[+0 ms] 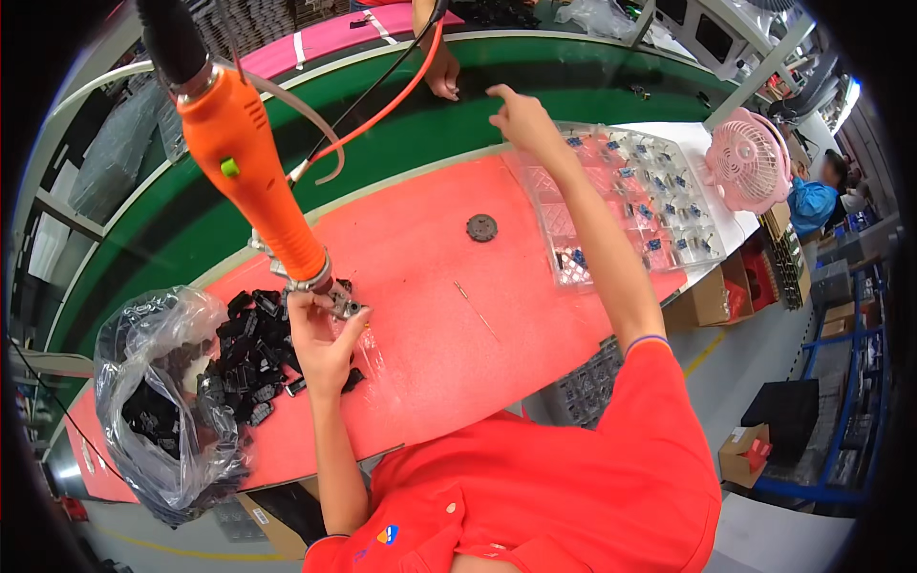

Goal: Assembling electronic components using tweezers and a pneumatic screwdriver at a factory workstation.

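Note:
My left hand (323, 346) is closed, with thumb and fingers around the metal nose at the bottom of an orange electric screwdriver (250, 172). The tool hangs tilted over the pink-red mat (420, 372). Far out over the green conveyor belt (382, 124) reaches my right hand (523, 119), its index finger and thumb apart and nothing visible between them. Below my right forearm lies a clear compartment tray (712, 229) of small blue and metal parts. A dark round toothed disc (481, 227) rests on the mat, and a thin pointed rod (460, 288) lies near it.
Many small black plastic parts (250, 349) are heaped beside my left hand, next to a clear plastic bag (143, 325) of similar parts. Another person's hand (442, 76) is across the belt. A pink fan (745, 162) stands at the right; red and black cables (382, 107) hang overhead.

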Demonstrator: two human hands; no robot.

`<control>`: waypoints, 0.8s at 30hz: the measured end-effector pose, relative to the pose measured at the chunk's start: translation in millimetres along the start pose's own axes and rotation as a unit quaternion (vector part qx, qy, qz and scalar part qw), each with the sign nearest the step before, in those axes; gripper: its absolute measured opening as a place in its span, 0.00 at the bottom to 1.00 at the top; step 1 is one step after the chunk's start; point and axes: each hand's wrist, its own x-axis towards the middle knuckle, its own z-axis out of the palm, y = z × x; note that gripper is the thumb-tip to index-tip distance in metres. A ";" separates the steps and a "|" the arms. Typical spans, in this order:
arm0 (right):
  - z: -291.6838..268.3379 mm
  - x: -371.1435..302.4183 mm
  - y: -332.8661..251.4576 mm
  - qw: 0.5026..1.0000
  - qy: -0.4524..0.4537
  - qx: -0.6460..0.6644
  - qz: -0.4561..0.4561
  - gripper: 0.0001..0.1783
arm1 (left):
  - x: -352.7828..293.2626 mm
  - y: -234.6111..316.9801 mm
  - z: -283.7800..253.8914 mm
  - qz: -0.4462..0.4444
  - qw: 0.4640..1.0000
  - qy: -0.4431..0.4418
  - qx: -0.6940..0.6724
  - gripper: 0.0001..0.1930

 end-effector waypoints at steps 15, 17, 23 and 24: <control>-0.8 1.2 -15.3 0.913 0.287 0.205 -0.203 0.08 | -14.7 -5.2 3.9 -0.041 0.998 0.036 -0.015 0.27; -15.5 -38.8 -23.3 0.877 0.235 0.374 -0.192 0.09 | -15.3 0.8 5.2 -0.057 0.998 0.033 -0.023 0.27; -17.1 -159.1 -82.0 0.741 0.124 0.634 -0.183 0.07 | -15.9 -9.8 4.5 -0.016 0.998 -0.006 -0.055 0.26; -8.8 -167.3 -84.0 0.765 0.093 0.605 -0.200 0.09 | -15.9 -9.8 5.2 -0.027 0.999 -0.002 -0.045 0.26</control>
